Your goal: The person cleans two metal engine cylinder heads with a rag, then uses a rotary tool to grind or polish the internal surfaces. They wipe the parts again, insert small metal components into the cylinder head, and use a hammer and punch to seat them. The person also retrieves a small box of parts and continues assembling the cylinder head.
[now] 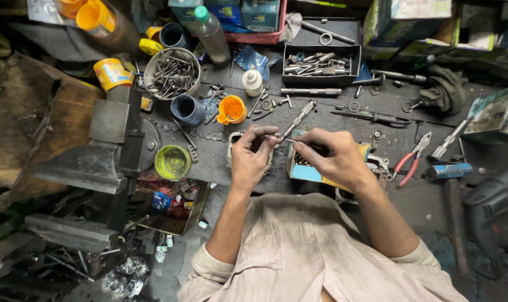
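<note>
My left hand [252,154] is closed around a small metal part at its fingertips, just above a greasy workbench [220,162]. My right hand [332,156] pinches the thin end of a slim silver tool [297,118] that points up and away from me, its tip meeting the part in my left hand. Under my right hand sits a small open blue and yellow box [299,168]. What exactly the left fingers hold is hidden.
A bench vise [111,148] stands at left, beside a green-lidded tin [173,162] and an orange cup [231,109]. A tin of screws [171,74] and a black tray of bits [321,62] lie behind. Red pliers [412,157] and a drill [492,207] are at right.
</note>
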